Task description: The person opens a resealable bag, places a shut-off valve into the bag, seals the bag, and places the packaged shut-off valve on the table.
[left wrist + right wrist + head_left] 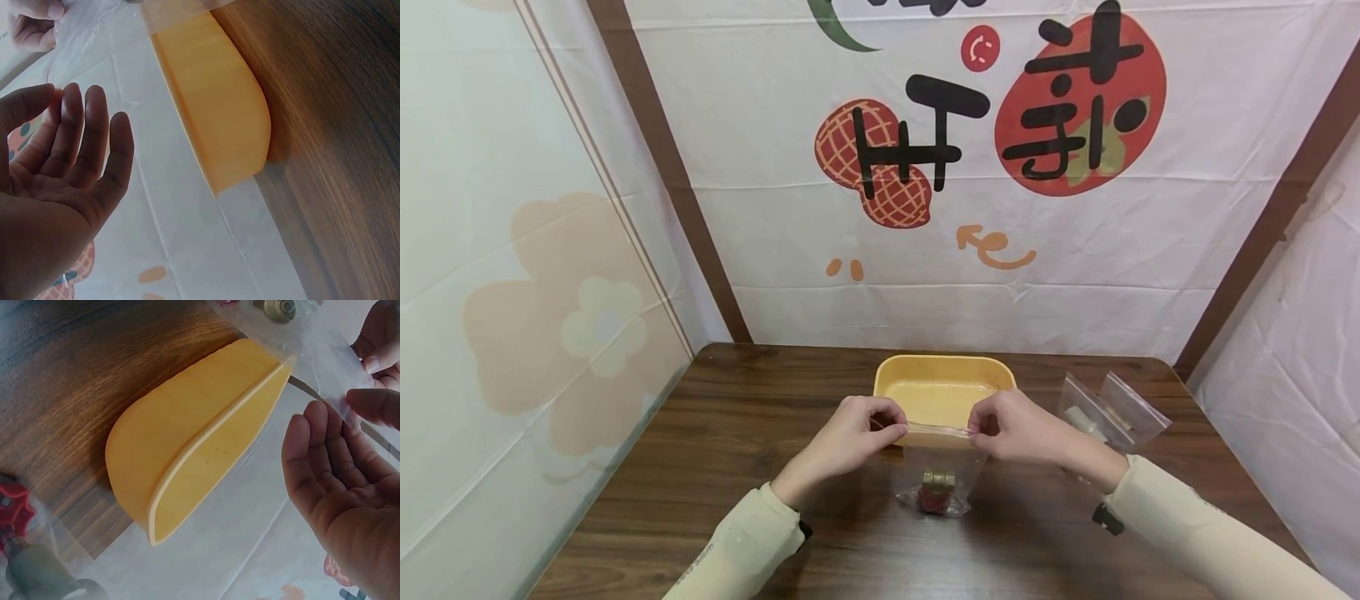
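A clear zip bag point(946, 454) hangs upright between my two hands above the near part of the table. Inside, at its bottom, sits a brass fitting point(937, 480) with a red part point(934, 502) under it. My left hand point(852, 435) pinches the bag's top left corner between thumb and forefinger, the other fingers loosely bent. At the top right corner, my right hand point(1019, 423) pinches the bag's edge the same way. The bag's mouth is drawn straight between them; whether its zip is closed I cannot tell. Right behind stands a yellow plastic bin point(943, 364).
Two more clear bags lie on the wooden table point(760, 392) at the right: one bag point(1081, 417) with a pale piece, another bag point(1131, 408) beside it. A valve's red handwheel point(14, 509) shows in the right wrist view. Printed cloth point(760, 250) hangs behind the table.
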The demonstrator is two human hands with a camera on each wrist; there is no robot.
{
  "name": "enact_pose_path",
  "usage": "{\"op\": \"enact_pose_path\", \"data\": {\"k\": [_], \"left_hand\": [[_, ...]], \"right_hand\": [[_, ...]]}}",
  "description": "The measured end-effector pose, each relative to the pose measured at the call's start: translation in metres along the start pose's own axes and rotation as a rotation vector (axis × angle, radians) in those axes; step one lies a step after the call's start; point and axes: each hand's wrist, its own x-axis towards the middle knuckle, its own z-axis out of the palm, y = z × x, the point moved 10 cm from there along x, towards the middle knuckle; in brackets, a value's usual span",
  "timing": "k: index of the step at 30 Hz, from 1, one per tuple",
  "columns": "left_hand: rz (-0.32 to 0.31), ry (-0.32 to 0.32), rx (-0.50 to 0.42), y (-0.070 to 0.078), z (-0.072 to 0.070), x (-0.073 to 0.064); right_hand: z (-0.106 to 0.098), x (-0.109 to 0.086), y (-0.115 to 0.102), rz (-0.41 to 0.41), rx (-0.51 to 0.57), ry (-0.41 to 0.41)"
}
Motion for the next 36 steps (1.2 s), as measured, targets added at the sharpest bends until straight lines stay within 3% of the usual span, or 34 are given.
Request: {"op": "enact_pose_path", "data": {"k": [19,31,36], "left_hand": [[-0.005,0.008,0.008,-0.001,-0.002,-0.001],[-0.008,0.008,0.006,-0.002,-0.001,0.0],[-0.012,0.006,0.002,-0.002,0.0,0.0]], "right_hand": [[-0.004,-0.007,0.008,0.058,-0.002,-0.035],[-0.004,-0.009,0.002,-0.002,-0.004,-0.053],[0.004,0.002,-0.006,-0.016,0.0,-0.067]]}}
